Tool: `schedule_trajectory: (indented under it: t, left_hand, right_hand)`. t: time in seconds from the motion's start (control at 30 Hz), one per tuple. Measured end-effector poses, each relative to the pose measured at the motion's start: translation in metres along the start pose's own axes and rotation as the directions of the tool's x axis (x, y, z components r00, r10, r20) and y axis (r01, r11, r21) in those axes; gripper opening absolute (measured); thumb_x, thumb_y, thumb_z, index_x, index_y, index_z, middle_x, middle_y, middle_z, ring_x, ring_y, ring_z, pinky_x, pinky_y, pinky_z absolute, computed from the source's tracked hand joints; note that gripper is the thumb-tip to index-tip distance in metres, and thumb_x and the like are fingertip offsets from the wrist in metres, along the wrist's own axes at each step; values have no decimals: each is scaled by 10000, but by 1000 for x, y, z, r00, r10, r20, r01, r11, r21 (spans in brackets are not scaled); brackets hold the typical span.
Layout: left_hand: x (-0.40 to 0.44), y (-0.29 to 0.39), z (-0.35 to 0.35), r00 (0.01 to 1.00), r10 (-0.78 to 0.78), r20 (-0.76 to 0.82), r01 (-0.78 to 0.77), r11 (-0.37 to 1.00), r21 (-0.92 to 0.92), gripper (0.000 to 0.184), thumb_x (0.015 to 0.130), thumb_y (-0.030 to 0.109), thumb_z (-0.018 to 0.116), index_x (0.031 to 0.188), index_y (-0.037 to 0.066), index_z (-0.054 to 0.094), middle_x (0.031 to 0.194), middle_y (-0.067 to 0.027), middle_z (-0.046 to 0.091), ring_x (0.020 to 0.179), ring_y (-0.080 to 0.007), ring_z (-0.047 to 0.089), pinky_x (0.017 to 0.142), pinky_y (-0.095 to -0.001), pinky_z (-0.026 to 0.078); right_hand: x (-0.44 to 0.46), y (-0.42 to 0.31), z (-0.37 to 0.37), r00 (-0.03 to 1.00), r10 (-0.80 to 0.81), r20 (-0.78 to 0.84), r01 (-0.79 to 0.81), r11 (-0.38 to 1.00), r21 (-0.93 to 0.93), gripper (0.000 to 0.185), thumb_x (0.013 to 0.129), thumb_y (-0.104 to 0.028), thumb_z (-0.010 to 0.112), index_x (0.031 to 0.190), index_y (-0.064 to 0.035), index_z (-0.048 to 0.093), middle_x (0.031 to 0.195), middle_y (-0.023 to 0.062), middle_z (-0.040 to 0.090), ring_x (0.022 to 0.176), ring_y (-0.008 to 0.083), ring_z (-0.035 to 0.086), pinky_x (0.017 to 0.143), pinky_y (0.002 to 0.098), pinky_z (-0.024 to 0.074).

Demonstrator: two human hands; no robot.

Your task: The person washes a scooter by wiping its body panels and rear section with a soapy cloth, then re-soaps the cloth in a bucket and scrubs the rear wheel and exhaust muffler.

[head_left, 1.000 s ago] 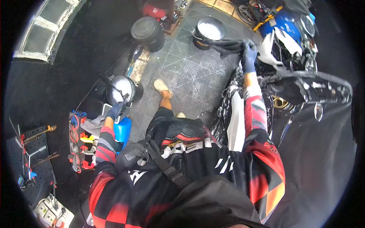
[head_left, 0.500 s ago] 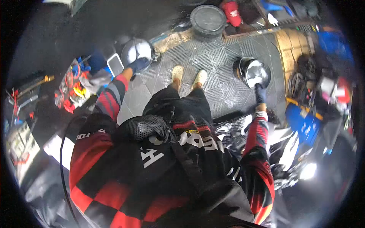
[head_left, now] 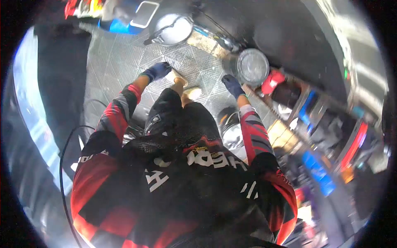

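Note:
My left hand (head_left: 158,71), in a dark blue glove, is over the patterned floor mat near one pale clog (head_left: 177,77). Its fingers point forward and to the right, with nothing seen in them. My right hand (head_left: 233,85), gloved alike, hovers beside a black bucket with a closed lid (head_left: 253,66). Its fingers are slightly apart and hold nothing visible. Ahead on the left stands a bucket (head_left: 175,44) with bright white contents, apart from both hands. Another dark bucket (head_left: 227,115), also whitish inside, sits closer to my body, partly covered by my clothing.
A red cloth-like item (head_left: 273,81) lies beside the lidded bucket. Blue and dark items crowd a shelf-like frame (head_left: 297,103) at the right. The grey mat (head_left: 115,53) stretches across the front left. A black cable (head_left: 62,173) hangs at my left side.
Both hands have left the two buckets with white contents and come closer together. My view has turned left, so the buckets and shelf sit elsewhere in the picture.

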State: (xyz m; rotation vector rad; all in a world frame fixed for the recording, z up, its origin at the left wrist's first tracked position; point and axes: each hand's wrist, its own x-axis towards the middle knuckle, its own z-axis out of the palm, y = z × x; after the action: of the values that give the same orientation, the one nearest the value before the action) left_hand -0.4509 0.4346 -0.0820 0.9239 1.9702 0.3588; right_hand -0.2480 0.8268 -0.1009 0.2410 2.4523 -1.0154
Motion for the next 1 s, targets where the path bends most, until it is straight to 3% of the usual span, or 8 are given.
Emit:
schedule_trajectory:
  t: [0.13,0.2,0.23,0.6,0.7,0.73,0.77,1.0]
  left_hand:
    - [-58,-80,82,830,-503,-243,406,842,-356,386,938,346,486,989,-7,635,1027,-230,656,975,-417,607,876,-458,464]
    - [-97,-79,84,801,-582,-137,459,745,-484,493,939,396,392,998,-17,656,1009,-270,643,1016,-446,587,902,-486,458]
    - [-114,-76,75,780,-611,-138,448,698,-559,486,946,382,382,1015,-23,643,1014,-269,643,1011,-456,584,893,-494,453]
    - [-36,-59,171,456,-888,60,-204,-170,-964,304,994,181,501,1219,-9,574,1099,-84,653,997,-130,610,890,-269,481]
    - [17,-32,192,421,-896,-144,-270,28,-963,303,976,151,518,1232,-10,549,1113,-131,662,1012,-161,633,887,-292,488]
    - [21,-25,171,420,-877,-232,-157,181,-971,293,971,116,524,1229,-20,545,1117,-135,661,1022,-163,630,892,-291,489]
    - [29,-13,153,434,-895,-102,-305,-40,-951,284,949,69,553,1212,-38,553,1122,-149,658,1041,-175,625,897,-294,492]
    - [74,38,205,419,-906,-59,-236,-46,-971,293,942,125,578,1200,-13,563,1121,-142,659,1004,-206,645,865,-319,503]
  right_hand:
    - [98,-72,-48,972,-154,178,186,966,-178,307,872,-299,611,1030,-39,645,1029,167,669,985,322,634,849,371,488]
    - [145,-124,-51,973,164,163,-126,967,-221,301,871,-306,609,1041,-60,644,1025,168,669,967,333,641,826,381,495]
    - [195,-74,-18,982,-86,169,116,977,-179,303,874,-350,594,1042,-105,649,1018,171,674,936,354,647,828,435,496]
    - [444,-110,164,724,-72,686,508,728,-461,526,850,-395,564,1272,-82,562,1210,219,604,1106,382,586,960,458,456]
    - [486,-85,209,778,-74,624,544,578,-609,591,835,-395,616,1333,-97,506,1218,247,587,1123,393,571,978,459,446]
    - [547,5,250,599,5,801,737,388,-554,588,850,-428,585,1326,-90,517,1240,211,589,1114,384,580,994,432,435]
    - [544,-7,253,669,14,743,668,427,-609,581,854,-407,574,1333,-85,508,1253,206,578,1126,375,571,999,426,431]
    - [531,39,260,751,-39,659,560,566,-605,537,888,-267,498,1378,-54,444,1347,174,503,1214,312,507,1036,383,397]
